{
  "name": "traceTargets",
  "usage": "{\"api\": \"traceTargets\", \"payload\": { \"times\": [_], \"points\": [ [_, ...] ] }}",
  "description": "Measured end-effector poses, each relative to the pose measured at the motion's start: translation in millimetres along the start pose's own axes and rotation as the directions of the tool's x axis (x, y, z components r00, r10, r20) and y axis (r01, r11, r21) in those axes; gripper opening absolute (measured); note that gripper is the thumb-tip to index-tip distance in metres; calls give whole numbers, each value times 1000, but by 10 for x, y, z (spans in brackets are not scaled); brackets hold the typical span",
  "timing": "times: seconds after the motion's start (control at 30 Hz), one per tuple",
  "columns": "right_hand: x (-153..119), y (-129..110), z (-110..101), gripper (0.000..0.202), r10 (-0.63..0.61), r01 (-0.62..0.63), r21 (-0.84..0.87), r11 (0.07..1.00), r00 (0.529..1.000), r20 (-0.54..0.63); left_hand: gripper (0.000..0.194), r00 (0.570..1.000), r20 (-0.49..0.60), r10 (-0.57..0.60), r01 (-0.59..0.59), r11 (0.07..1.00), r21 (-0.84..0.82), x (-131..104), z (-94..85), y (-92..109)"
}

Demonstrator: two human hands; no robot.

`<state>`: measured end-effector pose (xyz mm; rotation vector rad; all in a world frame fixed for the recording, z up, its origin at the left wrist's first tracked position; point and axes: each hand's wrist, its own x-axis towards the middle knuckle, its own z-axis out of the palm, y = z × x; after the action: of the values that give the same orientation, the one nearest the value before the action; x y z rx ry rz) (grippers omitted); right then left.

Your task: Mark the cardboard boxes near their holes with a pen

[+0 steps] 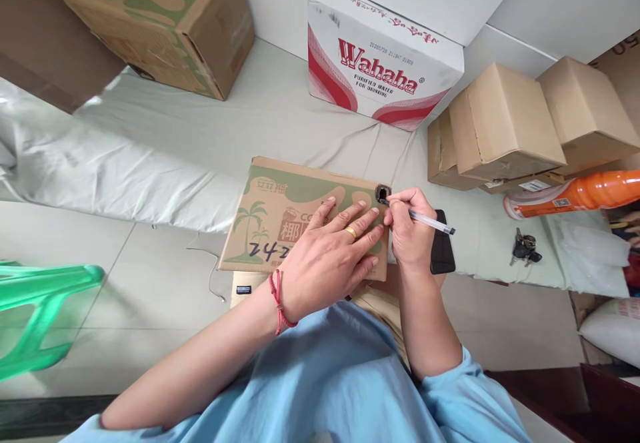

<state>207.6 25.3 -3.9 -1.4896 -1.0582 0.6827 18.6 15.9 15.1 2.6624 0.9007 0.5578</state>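
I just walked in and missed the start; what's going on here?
A person's left hand lies flat on printed cardboard bearing handwritten digits. The right hand grips a pen, its tip at a dark patch by the cardboard's far right corner. A black phone lies beside the right hand.

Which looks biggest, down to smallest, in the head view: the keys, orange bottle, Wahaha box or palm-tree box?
1. Wahaha box and palm-tree box: too alike to rank; left hand hides some
2. Orange bottle, partly out of view
3. Keys
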Motion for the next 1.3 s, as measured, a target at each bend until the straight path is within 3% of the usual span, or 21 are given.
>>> {"api": "traceTargets", "payload": {
  "times": [0.5,0.63,0.8,1.3],
  "points": [
    [-19,61,-92,6,-16,15,-13,1000,999,-50,44,1000,8,-12,13,1000,-15,-8,8,1],
    [10,80,-37,9,-50,55,58,997,995,-83,44,1000,0,-2,2,1000,-11,-11,7,0],
    [81,85,48,10,-61,66,103,993,997,-44,44,1000,1,-7,7,1000,-8,2,3,2],
    [124,43,103,11,-88,89,10,996,993,-83,44,1000,-10,2,-2,1000,-5,11,12,-8]
  ]
}}
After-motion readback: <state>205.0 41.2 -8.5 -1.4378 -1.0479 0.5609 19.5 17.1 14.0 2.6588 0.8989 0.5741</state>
